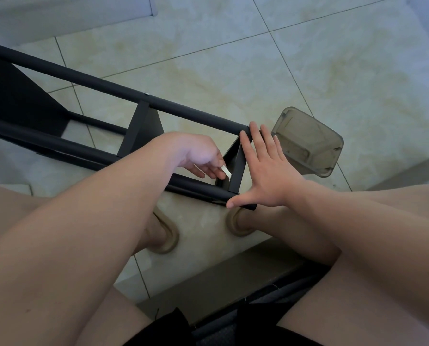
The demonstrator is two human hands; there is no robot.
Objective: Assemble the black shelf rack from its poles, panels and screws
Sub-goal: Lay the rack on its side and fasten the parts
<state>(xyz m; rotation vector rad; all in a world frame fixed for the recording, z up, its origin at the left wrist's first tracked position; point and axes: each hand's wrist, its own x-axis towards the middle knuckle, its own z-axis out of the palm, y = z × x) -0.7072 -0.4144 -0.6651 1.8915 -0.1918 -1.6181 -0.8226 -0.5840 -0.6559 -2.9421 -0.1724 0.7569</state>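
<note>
Well, the rack [88,103] lies mostly built on its side on the tiled floor [283,71], right hand [263,176] spread flat bracing the end panel [237,171] while the left hand [203,158] pinches a small pale tool [226,173] at that last joint, apparently fastening it.

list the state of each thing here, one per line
shelf rack: lying on its side on the floor, partly assembled
end panel: set between the two poles
left hand: pinching a small pale tool at the panel corner
right hand: open, flat against the rack's end
plastic container: tipped on its side
</note>
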